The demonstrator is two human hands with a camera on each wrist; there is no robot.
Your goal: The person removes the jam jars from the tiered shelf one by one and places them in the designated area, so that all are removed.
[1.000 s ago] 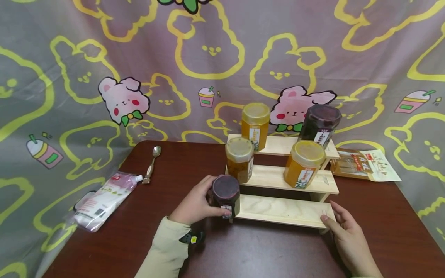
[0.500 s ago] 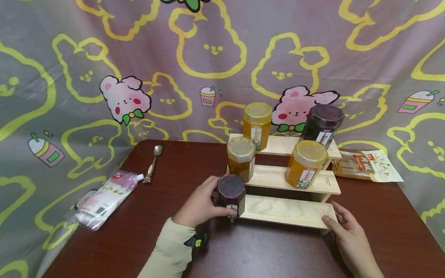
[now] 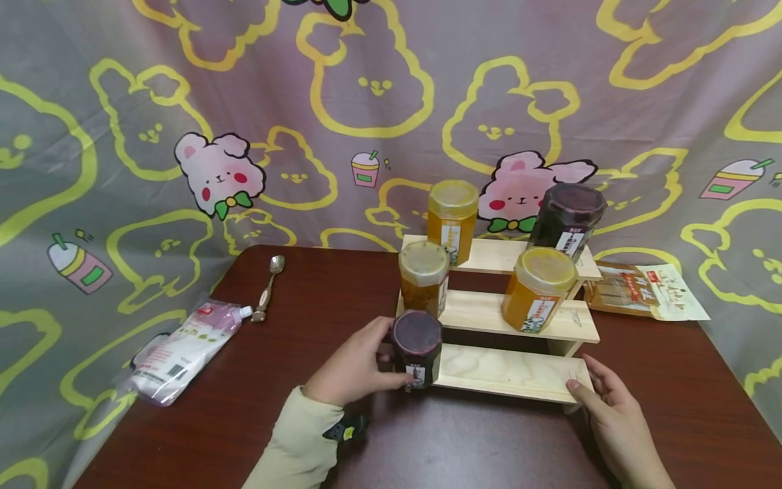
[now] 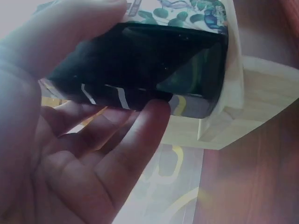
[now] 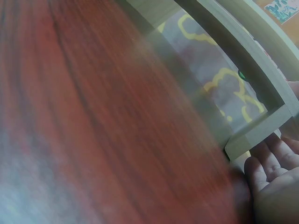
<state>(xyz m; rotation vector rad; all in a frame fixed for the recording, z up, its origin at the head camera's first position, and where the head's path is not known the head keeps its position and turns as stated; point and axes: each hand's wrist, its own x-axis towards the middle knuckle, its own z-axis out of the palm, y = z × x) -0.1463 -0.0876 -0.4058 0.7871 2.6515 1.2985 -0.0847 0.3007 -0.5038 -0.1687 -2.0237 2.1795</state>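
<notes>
My left hand [image 3: 354, 363] grips a dark purple jam jar [image 3: 418, 348] with fingers behind and thumb across its label. The jar stands upright at the left end of the lowest step of a three-step wooden display rack [image 3: 507, 370]. Seen in the left wrist view, thumb and fingers lie on either side of the jar [image 4: 154, 60]. My right hand [image 3: 613, 407] holds that step's right end, thumb on top, fingers around the outer side. In the right wrist view the fingers [image 5: 268, 163] are beside the rack's end support [image 5: 257, 133].
An amber jar [image 3: 423, 278] and an orange jar [image 3: 537, 288] stand on the middle step. Above are a yellow jar [image 3: 452, 221] and another dark jar [image 3: 567, 221]. A spouted pouch [image 3: 186, 353] and a spoon [image 3: 267, 292] lie left, a snack packet [image 3: 641, 292] right.
My left hand has moved the dark jam jar to the right, further onto the left end of the lowest step. My right hand keeps its hold on the rack.
</notes>
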